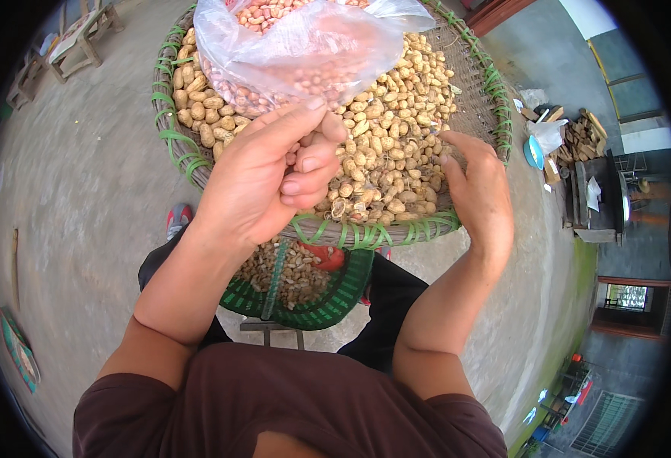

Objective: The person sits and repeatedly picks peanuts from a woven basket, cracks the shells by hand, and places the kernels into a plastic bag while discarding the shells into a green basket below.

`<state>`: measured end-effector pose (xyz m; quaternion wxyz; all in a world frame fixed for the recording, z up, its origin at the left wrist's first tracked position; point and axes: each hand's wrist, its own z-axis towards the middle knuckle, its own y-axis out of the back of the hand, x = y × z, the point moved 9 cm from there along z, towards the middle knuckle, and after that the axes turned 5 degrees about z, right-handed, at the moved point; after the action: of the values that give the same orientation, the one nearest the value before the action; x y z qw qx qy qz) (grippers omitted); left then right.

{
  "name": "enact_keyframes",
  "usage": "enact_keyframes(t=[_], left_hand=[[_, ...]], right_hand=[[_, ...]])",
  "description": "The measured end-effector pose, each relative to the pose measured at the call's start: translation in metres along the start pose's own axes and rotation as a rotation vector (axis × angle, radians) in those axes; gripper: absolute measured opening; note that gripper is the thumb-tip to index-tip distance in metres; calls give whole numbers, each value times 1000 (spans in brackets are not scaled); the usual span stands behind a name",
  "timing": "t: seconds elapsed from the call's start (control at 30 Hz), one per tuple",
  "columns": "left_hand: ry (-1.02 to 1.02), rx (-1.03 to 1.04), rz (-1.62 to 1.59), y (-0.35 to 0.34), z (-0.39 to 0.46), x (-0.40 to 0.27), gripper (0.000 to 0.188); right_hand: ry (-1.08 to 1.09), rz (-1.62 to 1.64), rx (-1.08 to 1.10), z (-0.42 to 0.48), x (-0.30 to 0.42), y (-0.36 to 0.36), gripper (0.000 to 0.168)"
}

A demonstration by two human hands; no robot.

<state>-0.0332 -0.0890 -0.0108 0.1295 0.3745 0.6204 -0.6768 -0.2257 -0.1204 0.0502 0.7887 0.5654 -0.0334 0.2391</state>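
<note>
My left hand is raised over the near side of a round woven basket, its fingers curled inward. A few reddish peanut kernels show in the curl of those fingers, partly hidden. At the basket's right side, my right hand hovers at the edge of the unshelled peanuts, thumb and forefinger apart. Nothing plainly shows between them. Behind my left hand, a translucent plastic bag of shelled pink peanut kernels rests on the unshelled ones.
Below the rim, between my knees, sits a green plastic basket holding empty peanut shells and something red. Wooden benches stand far left. On the right are a blue basin, stacked firewood and a dark stove-like unit.
</note>
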Motion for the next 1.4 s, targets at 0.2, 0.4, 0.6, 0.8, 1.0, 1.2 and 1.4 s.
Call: enact_keyframes(t=[0.2, 0.4, 0.6, 0.8, 1.0, 1.2, 1.4], left_hand=[[-39, 25, -53, -1, 2, 0, 29], [-40, 24, -62, 1, 3, -1, 29], [-54, 11, -68, 1, 5, -3, 47], [-33, -1, -52, 1, 5, -1, 57], [-32, 7, -66, 0, 4, -1, 56], [-27, 3, -85, 3, 4, -1, 52], [-56, 79, -135, 2, 6, -2, 45]], right_hand=[[-91, -39, 177, 3, -9, -28, 31], [60, 50, 304, 0, 19, -43, 33], [-135, 576, 566, -9, 32, -53, 39], [126, 601, 458, -7, 60, -52, 37], [53, 947, 339, -3, 53, -41, 32], [-22, 845, 210, 3, 35, -28, 33], [97, 502, 141, 4, 25, -24, 33]])
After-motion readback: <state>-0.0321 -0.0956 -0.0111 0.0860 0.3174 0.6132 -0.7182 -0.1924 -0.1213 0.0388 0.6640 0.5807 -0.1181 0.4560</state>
